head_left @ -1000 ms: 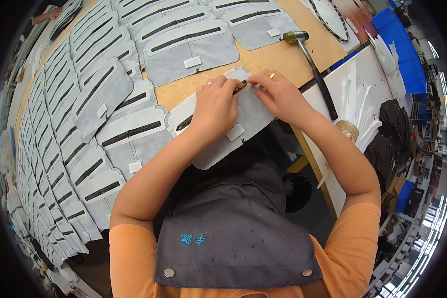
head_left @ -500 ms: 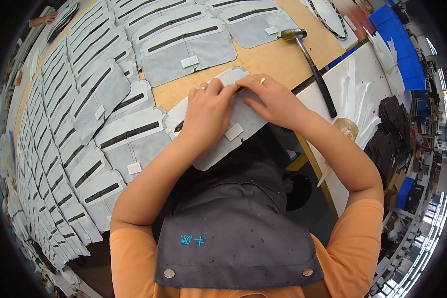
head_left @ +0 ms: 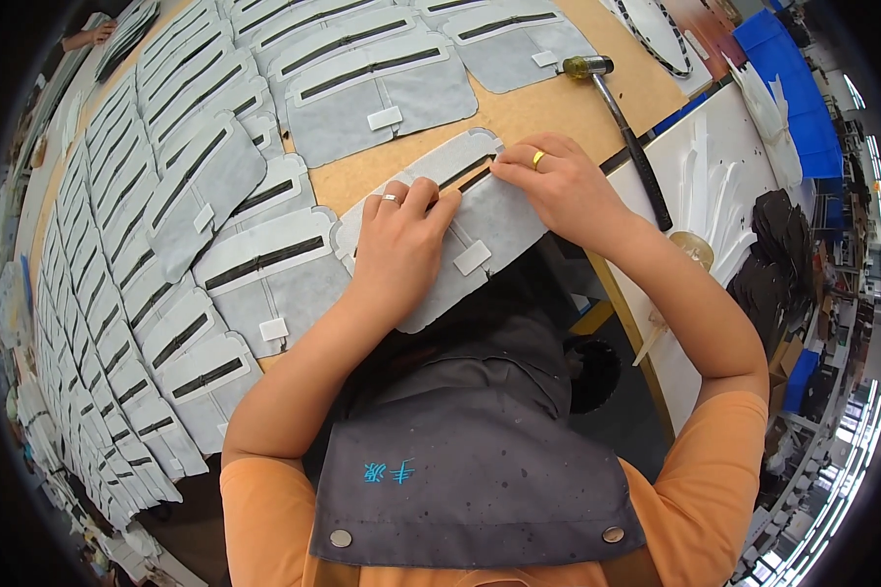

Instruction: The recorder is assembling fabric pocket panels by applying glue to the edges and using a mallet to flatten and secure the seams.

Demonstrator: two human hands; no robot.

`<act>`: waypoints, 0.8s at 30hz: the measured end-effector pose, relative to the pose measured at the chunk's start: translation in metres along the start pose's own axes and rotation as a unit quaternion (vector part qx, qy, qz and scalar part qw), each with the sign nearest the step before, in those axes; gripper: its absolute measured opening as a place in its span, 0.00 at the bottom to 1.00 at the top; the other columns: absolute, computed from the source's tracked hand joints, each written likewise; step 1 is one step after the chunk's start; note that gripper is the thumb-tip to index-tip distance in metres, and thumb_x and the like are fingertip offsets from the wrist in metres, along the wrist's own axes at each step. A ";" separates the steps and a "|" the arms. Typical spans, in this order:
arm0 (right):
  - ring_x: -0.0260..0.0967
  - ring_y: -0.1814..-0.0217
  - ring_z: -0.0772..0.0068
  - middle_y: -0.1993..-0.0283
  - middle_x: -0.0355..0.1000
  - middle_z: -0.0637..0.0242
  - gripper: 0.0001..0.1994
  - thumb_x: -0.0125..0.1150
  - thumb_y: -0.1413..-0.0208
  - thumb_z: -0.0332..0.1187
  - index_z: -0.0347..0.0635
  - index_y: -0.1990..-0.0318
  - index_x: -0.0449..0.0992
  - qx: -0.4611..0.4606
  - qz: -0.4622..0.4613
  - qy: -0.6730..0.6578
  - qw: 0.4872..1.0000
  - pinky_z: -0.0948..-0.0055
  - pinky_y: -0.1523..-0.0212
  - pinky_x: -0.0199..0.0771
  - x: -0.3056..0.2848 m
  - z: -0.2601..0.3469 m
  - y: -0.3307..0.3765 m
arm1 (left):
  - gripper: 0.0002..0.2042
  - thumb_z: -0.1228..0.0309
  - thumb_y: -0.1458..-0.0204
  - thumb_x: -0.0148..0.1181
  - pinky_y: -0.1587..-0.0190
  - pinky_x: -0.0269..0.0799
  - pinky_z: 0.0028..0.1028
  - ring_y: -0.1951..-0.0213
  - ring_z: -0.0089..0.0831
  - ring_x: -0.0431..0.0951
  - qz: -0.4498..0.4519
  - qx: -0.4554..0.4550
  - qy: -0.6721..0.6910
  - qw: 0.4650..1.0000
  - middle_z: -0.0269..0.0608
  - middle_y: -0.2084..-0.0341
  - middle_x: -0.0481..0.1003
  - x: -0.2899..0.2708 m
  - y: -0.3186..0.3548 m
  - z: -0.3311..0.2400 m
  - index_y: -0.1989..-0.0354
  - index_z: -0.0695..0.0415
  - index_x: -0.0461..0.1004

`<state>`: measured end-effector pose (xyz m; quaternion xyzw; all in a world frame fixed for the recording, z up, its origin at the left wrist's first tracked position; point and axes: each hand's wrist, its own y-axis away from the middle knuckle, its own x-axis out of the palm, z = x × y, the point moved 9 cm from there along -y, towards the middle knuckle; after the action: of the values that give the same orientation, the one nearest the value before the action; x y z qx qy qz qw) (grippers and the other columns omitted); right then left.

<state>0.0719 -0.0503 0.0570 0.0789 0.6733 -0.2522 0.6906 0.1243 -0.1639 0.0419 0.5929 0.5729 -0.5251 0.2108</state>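
Note:
A pale grey fabric panel with a long dark slot and a small white tab lies at the table's near edge, its lower part overhanging towards my lap. My left hand rests on the panel's left half, fingers curled down at the slot and covering part of it. At the slot's right end, my right hand has thumb and forefinger pinched together on the panel. Between the two hands the slot gapes a little, showing a tan strip between dark edges. The fingertips' exact grip is partly hidden.
Many similar panels overlap in rows across the left and far table. A hammer with a black handle lies to the right, beside white strips, a jar and dark pieces. Another person's hand shows at far left.
My hands have moved apart along the slot: the left slid slightly left and down, the right shifted right. More of the slot now shows between them.

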 end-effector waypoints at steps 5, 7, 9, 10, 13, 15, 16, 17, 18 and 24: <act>0.66 0.49 0.57 0.55 0.70 0.59 0.14 0.58 0.48 0.23 0.40 0.53 0.74 0.114 0.016 -0.338 0.934 0.66 0.47 0.67 0.022 0.017 -0.025 | 0.10 0.78 0.53 0.57 0.61 0.63 0.36 0.64 0.40 0.71 -0.031 -0.058 0.095 0.993 0.39 0.66 0.70 -0.008 0.007 0.017 0.61 0.56 0.74; 0.65 0.49 0.58 0.57 0.70 0.61 0.13 0.59 0.49 0.24 0.40 0.55 0.75 0.083 -0.011 -0.302 0.950 0.65 0.47 0.67 0.022 0.019 -0.030 | 0.09 0.78 0.52 0.57 0.61 0.63 0.37 0.64 0.42 0.71 -0.036 -0.112 0.135 0.984 0.41 0.66 0.70 -0.013 0.017 0.029 0.61 0.56 0.74; 0.66 0.52 0.56 0.60 0.71 0.63 0.09 0.60 0.51 0.25 0.42 0.60 0.75 0.063 -0.014 -0.282 0.957 0.62 0.50 0.67 0.022 0.020 -0.034 | 0.09 0.78 0.53 0.58 0.62 0.63 0.38 0.66 0.43 0.71 -0.035 -0.127 0.171 0.976 0.42 0.68 0.70 -0.015 0.024 0.035 0.61 0.57 0.74; 0.66 0.52 0.56 0.60 0.71 0.63 0.09 0.60 0.51 0.25 0.42 0.60 0.75 0.060 -0.011 -0.284 0.957 0.62 0.50 0.67 0.022 0.021 -0.036 | 0.09 0.78 0.53 0.58 0.62 0.63 0.38 0.66 0.43 0.71 -0.036 -0.132 0.171 0.976 0.42 0.68 0.70 -0.015 0.025 0.035 0.61 0.57 0.74; 0.65 0.52 0.59 0.60 0.70 0.64 0.10 0.59 0.50 0.23 0.41 0.59 0.76 0.058 0.025 -0.278 0.959 0.65 0.50 0.66 0.025 0.025 -0.039 | 0.09 0.79 0.53 0.58 0.62 0.63 0.37 0.65 0.42 0.71 -0.056 -0.138 0.180 0.972 0.41 0.69 0.71 -0.015 0.026 0.036 0.62 0.57 0.74; 0.66 0.55 0.61 0.61 0.71 0.66 0.08 0.59 0.50 0.23 0.42 0.61 0.76 0.038 0.005 -0.242 0.969 0.65 0.52 0.66 0.021 0.030 -0.039 | 0.10 0.80 0.53 0.57 0.62 0.63 0.37 0.66 0.41 0.71 -0.064 -0.116 0.163 0.978 0.40 0.69 0.71 -0.016 0.028 0.034 0.61 0.57 0.75; 0.66 0.55 0.61 0.61 0.71 0.66 0.08 0.59 0.50 0.23 0.42 0.61 0.76 0.037 0.008 -0.243 0.969 0.65 0.52 0.66 0.021 0.031 -0.039 | 0.10 0.80 0.53 0.57 0.62 0.63 0.37 0.66 0.41 0.71 -0.065 -0.119 0.165 0.977 0.40 0.69 0.71 -0.016 0.028 0.034 0.61 0.57 0.75; 0.66 0.57 0.62 0.61 0.71 0.67 0.08 0.59 0.50 0.24 0.42 0.62 0.77 0.023 -0.004 -0.218 0.976 0.66 0.53 0.66 0.018 0.035 -0.038 | 0.11 0.81 0.54 0.57 0.62 0.63 0.36 0.66 0.40 0.71 -0.067 -0.104 0.144 0.982 0.39 0.69 0.71 -0.017 0.028 0.031 0.61 0.57 0.76; 0.67 0.58 0.63 0.62 0.71 0.68 0.07 0.59 0.49 0.24 0.42 0.62 0.77 0.009 -0.016 -0.195 0.981 0.67 0.54 0.66 0.016 0.038 -0.037 | 0.12 0.81 0.54 0.57 0.62 0.63 0.35 0.66 0.38 0.70 -0.069 -0.090 0.123 0.986 0.38 0.69 0.71 -0.018 0.028 0.027 0.60 0.56 0.76; 0.67 0.57 0.68 0.61 0.71 0.70 0.11 0.59 0.54 0.25 0.42 0.61 0.77 -0.027 -0.015 -0.102 0.994 0.70 0.56 0.65 0.016 0.046 -0.034 | 0.12 0.82 0.53 0.57 0.62 0.62 0.33 0.66 0.37 0.70 -0.048 -0.090 0.092 0.991 0.37 0.68 0.71 -0.019 0.027 0.024 0.60 0.56 0.77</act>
<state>0.0967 -0.1043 0.0533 0.0239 0.6071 -0.2510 0.7536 0.1435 -0.1995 0.0399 0.5889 0.6625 -0.4245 0.1844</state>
